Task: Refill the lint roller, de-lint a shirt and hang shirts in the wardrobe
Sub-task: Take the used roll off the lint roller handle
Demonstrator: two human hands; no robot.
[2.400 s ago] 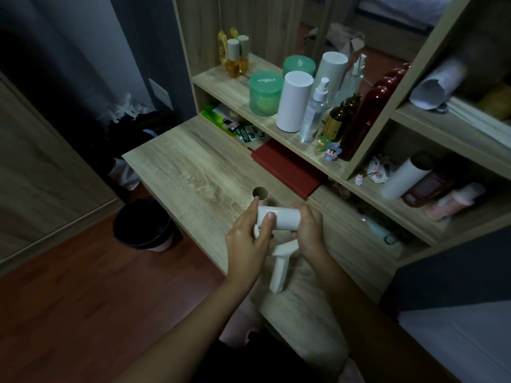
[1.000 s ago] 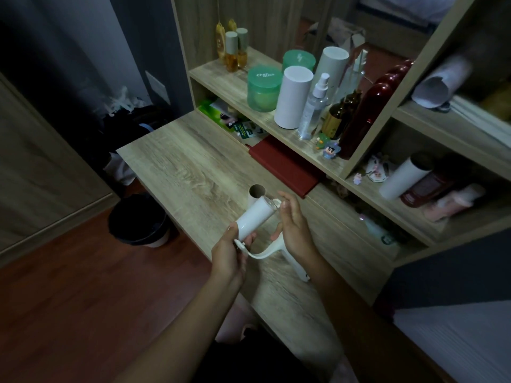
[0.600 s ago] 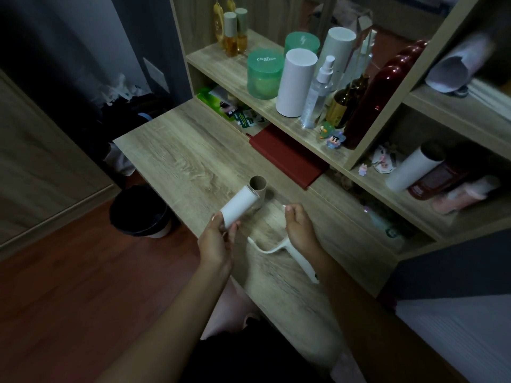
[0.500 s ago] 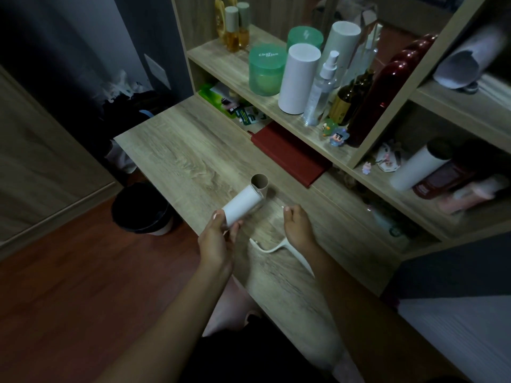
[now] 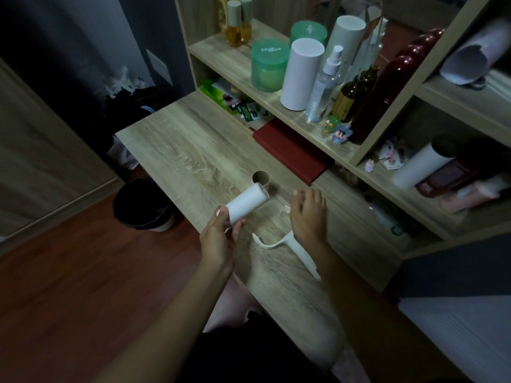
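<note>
My left hand (image 5: 219, 239) holds the near end of a white refill roll (image 5: 248, 203), which points up and away over the wooden desk (image 5: 193, 156). Just beyond its far end stands a bare brown cardboard core (image 5: 260, 178) on the desk. My right hand (image 5: 307, 214) grips the white lint roller frame (image 5: 287, 247); the handle runs back under my wrist and the curved arm sticks out to the left. The roll and the frame are apart.
A dark red book (image 5: 290, 149) lies at the back of the desk under the shelf. The shelves hold green jars (image 5: 269, 64), a white cylinder (image 5: 301, 76), bottles and another white roll (image 5: 420, 168). A black bin (image 5: 143, 205) stands on the floor left of the desk.
The refill roll came off the frame's spindle. My left hand carried it to the left, and my right hand kept the bare frame over the desk.
</note>
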